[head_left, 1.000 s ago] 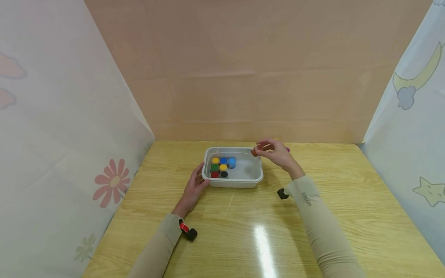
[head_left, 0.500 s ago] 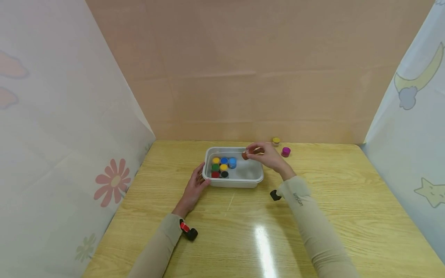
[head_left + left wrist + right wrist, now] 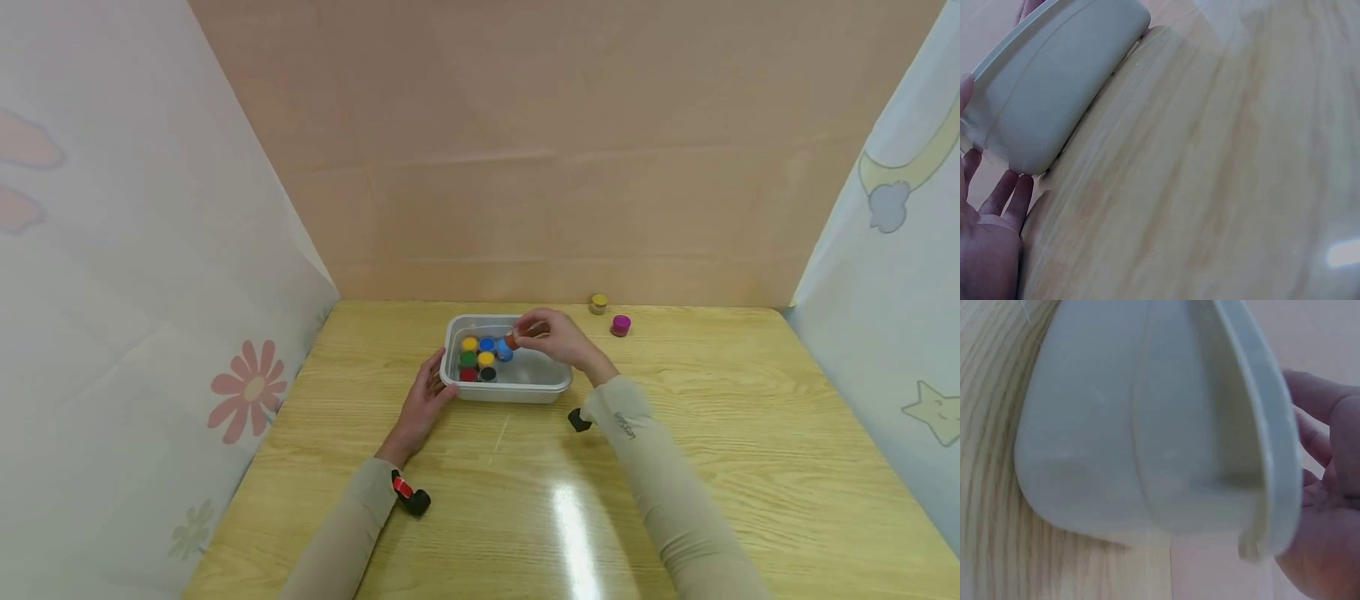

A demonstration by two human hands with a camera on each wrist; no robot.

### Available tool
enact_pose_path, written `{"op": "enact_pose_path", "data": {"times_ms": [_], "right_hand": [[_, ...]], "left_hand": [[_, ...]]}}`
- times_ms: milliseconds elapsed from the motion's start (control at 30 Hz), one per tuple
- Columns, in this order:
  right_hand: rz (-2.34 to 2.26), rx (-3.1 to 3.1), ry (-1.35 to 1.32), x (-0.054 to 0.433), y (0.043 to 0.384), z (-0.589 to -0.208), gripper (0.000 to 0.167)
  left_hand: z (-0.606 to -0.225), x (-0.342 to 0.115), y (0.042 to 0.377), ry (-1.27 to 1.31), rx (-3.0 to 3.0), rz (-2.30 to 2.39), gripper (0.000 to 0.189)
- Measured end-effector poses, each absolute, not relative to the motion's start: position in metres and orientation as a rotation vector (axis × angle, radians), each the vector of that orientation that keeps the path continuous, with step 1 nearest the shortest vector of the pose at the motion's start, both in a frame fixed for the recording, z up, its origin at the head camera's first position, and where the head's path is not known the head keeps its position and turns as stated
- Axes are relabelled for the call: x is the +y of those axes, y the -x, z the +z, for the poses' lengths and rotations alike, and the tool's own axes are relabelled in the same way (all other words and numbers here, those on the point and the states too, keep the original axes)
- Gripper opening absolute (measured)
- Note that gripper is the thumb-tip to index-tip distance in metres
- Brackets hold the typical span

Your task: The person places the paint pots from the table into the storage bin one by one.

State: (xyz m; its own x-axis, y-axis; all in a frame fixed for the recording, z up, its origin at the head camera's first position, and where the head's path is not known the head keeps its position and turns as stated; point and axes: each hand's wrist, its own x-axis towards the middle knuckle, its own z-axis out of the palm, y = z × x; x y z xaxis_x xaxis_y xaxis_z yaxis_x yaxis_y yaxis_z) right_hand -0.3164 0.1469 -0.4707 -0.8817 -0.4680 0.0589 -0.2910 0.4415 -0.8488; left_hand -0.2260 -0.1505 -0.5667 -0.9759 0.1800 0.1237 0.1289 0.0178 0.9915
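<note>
A white plastic tub (image 3: 517, 388) stands on the table. Thumb at the rim, fingers against its end wall, my left hand (image 3: 420, 408) grips the tub's near-left corner; the left wrist view shows those fingers (image 3: 1019, 197) touching the wall. Over the inside of the tub, my right hand (image 3: 553, 335) pinches a small brown paint jar (image 3: 512, 341) beside a light-blue jar (image 3: 505, 352). Grouped at the tub's left end are jars with blue (image 3: 487, 343), yellow (image 3: 469, 343), green (image 3: 468, 358), red (image 3: 468, 375) and black (image 3: 488, 374) lids. The brown jar is hidden in the right wrist view.
Right of the tub, toward the back wall, a yellow-lidded jar (image 3: 598, 304) and a magenta-lidded jar (image 3: 620, 326) stand on the wooden table (image 3: 712, 400). Paper sheets wall in the back (image 3: 570, 167) and both sides.
My right hand has carried the brown jar leftward from the tub's right rim to beside the light-blue jar, uncovering the yellow and magenta jars behind. My left hand stays at the tub.
</note>
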Motion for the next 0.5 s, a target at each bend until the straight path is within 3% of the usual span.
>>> {"op": "enact_pose_path", "data": {"times_ms": [500], "right_hand": [[-1.295, 2.568, 0.645, 0.129, 0.316, -0.481, 0.022]], "left_hand": [[-0.569, -0.148, 0.228, -0.325, 2.182, 2.189, 0.069]]}}
